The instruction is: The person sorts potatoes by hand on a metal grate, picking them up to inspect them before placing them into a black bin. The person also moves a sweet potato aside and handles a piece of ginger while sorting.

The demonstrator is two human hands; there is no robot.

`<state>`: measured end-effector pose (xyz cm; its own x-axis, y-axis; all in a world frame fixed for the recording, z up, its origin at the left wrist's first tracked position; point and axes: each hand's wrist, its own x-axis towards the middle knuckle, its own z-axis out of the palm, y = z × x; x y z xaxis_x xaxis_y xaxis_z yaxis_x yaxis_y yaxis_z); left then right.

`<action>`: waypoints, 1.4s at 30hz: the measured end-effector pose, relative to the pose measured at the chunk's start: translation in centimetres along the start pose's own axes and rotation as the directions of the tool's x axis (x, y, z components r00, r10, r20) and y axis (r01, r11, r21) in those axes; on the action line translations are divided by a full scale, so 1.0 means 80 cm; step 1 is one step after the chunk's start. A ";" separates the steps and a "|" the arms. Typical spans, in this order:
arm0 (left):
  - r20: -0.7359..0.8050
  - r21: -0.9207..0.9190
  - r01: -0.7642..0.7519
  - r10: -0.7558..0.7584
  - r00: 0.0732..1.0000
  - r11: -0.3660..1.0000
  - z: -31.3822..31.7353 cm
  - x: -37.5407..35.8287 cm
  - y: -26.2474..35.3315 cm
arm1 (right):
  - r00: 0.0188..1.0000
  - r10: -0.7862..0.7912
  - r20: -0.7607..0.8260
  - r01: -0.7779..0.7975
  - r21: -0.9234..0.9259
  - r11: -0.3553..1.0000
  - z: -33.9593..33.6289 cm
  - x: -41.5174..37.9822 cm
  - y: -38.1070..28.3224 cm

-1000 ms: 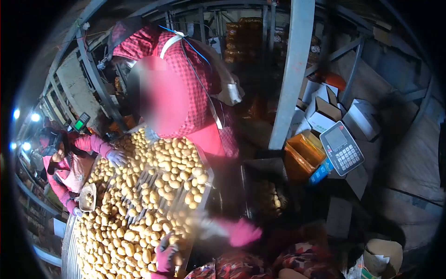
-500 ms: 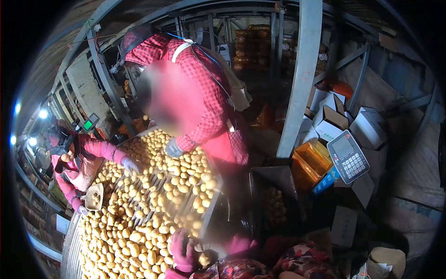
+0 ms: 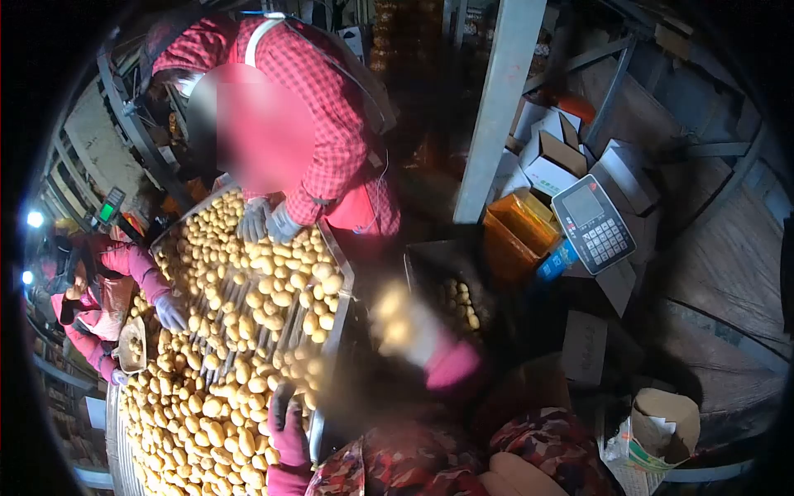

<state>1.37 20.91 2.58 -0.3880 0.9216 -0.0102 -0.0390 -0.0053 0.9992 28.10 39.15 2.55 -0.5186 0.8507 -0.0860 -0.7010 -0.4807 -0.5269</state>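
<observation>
Potatoes (image 3: 207,430) cover a slatted metal table (image 3: 281,322) at the left. My left hand (image 3: 287,417), in a dark-fingered pink glove, is at the table's near edge beside the potatoes; its fingers point up, and whatever it may touch is unclear. My right hand (image 3: 418,331), blurred by motion, holds several potatoes (image 3: 392,316) between the table and a dark crate (image 3: 438,260). More potatoes (image 3: 461,304) lie inside that crate.
A co-worker in a red checked jacket (image 3: 322,107) bends over the far side, gloves on the potatoes. Another person (image 3: 103,289) at the left holds a scoop (image 3: 132,345). A scale (image 3: 594,223), orange-lined box (image 3: 517,231), cartons (image 3: 556,163) and metal post (image 3: 500,107) stand right.
My right hand has moved up and right, now with potatoes beside the crate. My left hand has shifted left in view. The co-worker's two gloves are together on the potatoes. The whole view has shifted.
</observation>
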 end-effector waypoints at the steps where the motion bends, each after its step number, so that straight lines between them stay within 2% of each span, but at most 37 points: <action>1: -0.064 0.016 0.022 -0.021 0.998 1.000 -0.012 -0.007 -0.005 | 0.994 -0.023 0.109 -0.030 0.458 0.889 -0.083 0.035 -0.031; 2: -0.107 0.044 0.027 -0.022 0.994 0.999 -0.021 -0.013 -0.008 | 0.934 -0.355 0.045 0.354 0.030 0.935 -0.059 0.022 -0.092; 3: -0.147 0.074 0.036 -0.025 0.989 0.997 -0.031 -0.021 -0.012 | 0.811 -0.573 -0.118 0.562 -0.110 0.820 -0.100 0.043 -0.130; 4: -0.157 0.043 0.036 -0.029 0.987 0.998 -0.044 -0.026 -0.022 | 0.692 -0.605 -0.395 0.661 0.009 0.750 -0.143 0.042 -0.163; 5: -0.157 0.086 0.070 -0.056 0.986 0.994 -0.058 -0.031 -0.029 | 0.532 -0.551 -0.642 0.765 0.087 0.638 -0.139 0.037 -0.184; 7: -0.173 0.020 0.054 -0.050 0.984 0.998 -0.060 -0.038 -0.029 | 0.485 -0.339 -0.806 0.722 0.150 0.676 -0.129 0.048 -0.188; 8: -0.180 0.031 0.057 -0.050 0.982 0.998 -0.060 -0.040 -0.027 | 0.720 -0.513 -0.467 0.603 0.055 0.796 -0.161 0.048 -0.155; 9: -0.188 0.043 0.064 -0.055 0.981 0.997 -0.060 -0.041 -0.024 | 0.835 -0.488 -0.254 0.474 -0.120 0.873 -0.136 0.044 -0.126; 10: -0.186 0.034 0.038 -0.031 0.982 0.999 -0.064 -0.040 -0.029 | 0.886 -0.329 -0.326 0.311 -0.108 0.944 -0.100 0.036 -0.096; 11: -0.164 0.295 0.010 0.040 0.986 0.955 -0.071 -0.038 -0.027 | 0.912 -0.146 -0.383 0.125 -0.080 0.989 -0.077 0.031 -0.066; 12: -0.225 0.396 -0.031 0.130 0.966 0.918 -0.065 -0.039 -0.023 | 0.942 -0.142 -0.305 0.121 -0.088 0.989 -0.074 0.033 -0.034; 13: -0.057 0.784 -0.157 0.321 0.945 0.601 -0.073 -0.033 -0.009 | 0.971 -0.108 -0.212 0.093 -0.081 0.992 -0.070 0.041 0.004; 14: -0.020 0.840 -0.173 0.348 0.937 0.514 -0.080 -0.027 0.005 | 0.977 -0.076 -0.198 0.055 -0.112 0.992 -0.057 0.045 0.028; 15: 0.006 0.925 -0.137 0.348 0.937 0.353 -0.089 -0.023 0.017 | 0.988 0.030 -0.149 -0.044 -0.093 0.995 -0.039 0.049 0.047; 17: -0.054 0.988 0.015 0.258 0.965 0.153 -0.118 -0.016 0.029 | 0.961 -0.053 -0.271 -0.096 -0.505 0.858 -0.012 0.052 0.075; 18: -0.052 0.997 0.037 0.270 0.961 0.062 -0.140 -0.010 0.026 | 0.969 0.002 -0.246 -0.131 -0.509 0.851 -0.013 0.058 0.094; 20: -0.148 0.988 0.151 0.211 0.966 0.002 -0.171 -0.004 0.000 | 0.979 -0.174 -0.107 0.031 -0.763 0.645 -0.025 0.073 0.125; 21: -0.171 0.985 0.175 0.199 0.965 -0.006 -0.187 -0.002 -0.019 | 0.984 -0.150 -0.093 0.025 -0.767 0.641 -0.033 0.080 0.142; 22: -0.180 0.980 0.189 0.128 0.975 -0.066 -0.181 0.003 -0.013 | 0.963 -0.245 0.114 0.212 -0.881 0.423 -0.037 0.086 0.157; 23: -0.188 0.973 0.193 0.054 0.981 -0.124 -0.169 0.011 -0.010 | 0.898 -0.288 0.333 0.391 -0.905 0.171 -0.042 0.090 0.168; 24: -0.080 0.978 0.089 0.058 0.995 -0.191 -0.166 0.015 -0.024 | 0.894 -0.184 0.408 0.416 -0.909 0.003 -0.034 0.094 0.165; 25: -0.045 0.978 0.054 0.049 0.998 -0.200 -0.156 0.018 -0.036 | 0.927 -0.059 0.370 0.357 -0.921 -0.156 -0.010 0.093 0.161; 27: -0.019 0.990 0.028 0.066 0.998 -0.136 -0.129 0.020 -0.054 | 0.958 0.113 0.264 0.277 -0.747 -0.604 0.031 0.101 0.163; 29: -0.033 0.997 0.034 -0.015 0.999 0.065 -0.090 0.020 -0.021 | 0.962 0.158 0.223 0.271 -0.710 -0.650 0.035 0.118 0.170; 30: 0.011 0.993 -0.014 0.018 1.000 0.120 -0.081 0.020 -0.033 | 0.968 0.178 0.178 0.251 -0.672 -0.697 0.036 0.125 0.172; 31: 0.042 0.994 -0.033 -0.084 0.996 0.106 -0.064 0.019 -0.005 | 0.966 0.191 0.175 0.259 -0.668 -0.698 0.036 0.127 0.172; 33: 0.197 0.976 -0.201 0.062 0.979 0.086 -0.046 0.014 -0.027 | 0.975 0.200 0.092 0.212 -0.636 -0.742 0.039 0.138 0.174; 35: 0.294 0.938 -0.287 -0.011 0.956 0.195 -0.041 0.012 -0.038 | 0.971 0.224 0.089 0.230 -0.618 -0.751 0.041 0.140 0.174; 36: 0.356 0.921 -0.342 -0.047 0.933 0.184 -0.039 0.010 -0.037 | 0.971 0.225 0.086 0.230 -0.608 -0.760 0.041 0.141 0.174; 37: 0.351 0.922 -0.337 -0.041 0.936 0.189 -0.040 0.005 -0.037 | 0.971 0.222 0.084 0.228 -0.597 -0.769 0.042 0.141 0.173; 39: 0.334 0.818 -0.318 0.054 0.941 0.479 -0.051 -0.008 -0.025 | 0.969 0.215 0.120 0.244 -0.582 -0.776 0.043 0.141 0.171; 40: 0.284 0.902 -0.259 -0.024 0.958 0.344 -0.064 -0.009 0.019 | 0.966 0.239 0.094 0.249 -0.578 -0.777 0.046 0.141 0.170; 41: 0.161 0.951 -0.069 -0.291 0.943 0.302 -0.070 0.005 0.090 | 0.962 0.264 0.067 0.253 -0.576 -0.777 0.047 0.140 0.170; 42: 0.008 0.970 0.028 -0.148 0.989 0.242 -0.088 0.004 0.075 | 0.964 0.258 0.062 0.245 -0.581 -0.776 0.044 0.141 0.171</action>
<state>-5.46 18.47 8.32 -0.3702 0.9155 -0.1573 0.8729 0.4008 0.2782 10.96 41.41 -2.61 -0.7111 0.6831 -0.1665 0.7016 0.7051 -0.1035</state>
